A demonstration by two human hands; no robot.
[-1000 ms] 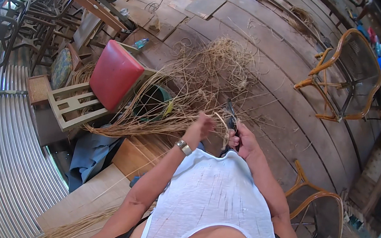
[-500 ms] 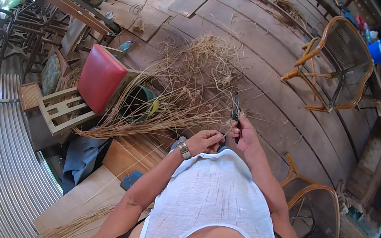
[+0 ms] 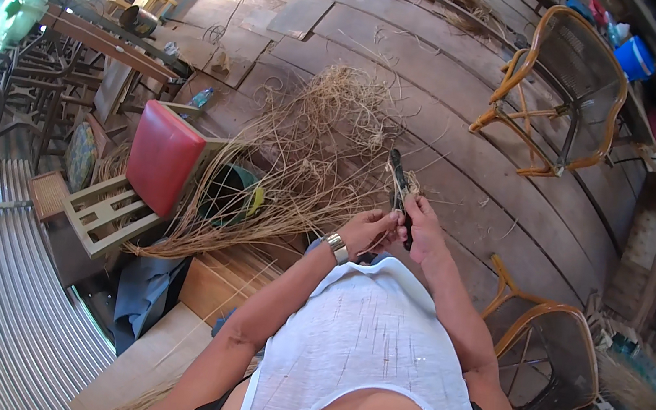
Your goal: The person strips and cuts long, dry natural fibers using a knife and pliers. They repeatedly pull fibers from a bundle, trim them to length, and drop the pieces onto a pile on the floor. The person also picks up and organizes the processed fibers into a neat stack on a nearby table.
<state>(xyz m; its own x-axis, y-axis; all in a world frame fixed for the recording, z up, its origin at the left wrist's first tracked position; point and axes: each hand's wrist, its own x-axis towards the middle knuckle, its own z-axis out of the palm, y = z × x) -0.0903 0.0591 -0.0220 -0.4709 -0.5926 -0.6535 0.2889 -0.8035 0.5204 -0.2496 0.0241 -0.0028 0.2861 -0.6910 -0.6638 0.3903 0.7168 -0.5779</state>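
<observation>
My right hand is closed round the dark handle of a knife, whose blade points up and away from me over the floor. Close against it, my left hand, with a metal watch on its wrist, has its fingers pinched together on what looks like the end of a thin cane strand. The fingers partly hide that strand. Left of my hands spreads a loose bundle of long rattan strands. Beyond the knife lies a tangled heap of pale shavings on the boards.
A chair with a red seat lies tipped at left, beside a dark green bucket among the strands. Two rattan armchairs stand at right, one far and one near. Corrugated metal sheeting covers the lower left.
My left hand has moved right, up against my right hand and the knife. The knife now leans further left. The whole scene has shifted slightly leftward in view.
</observation>
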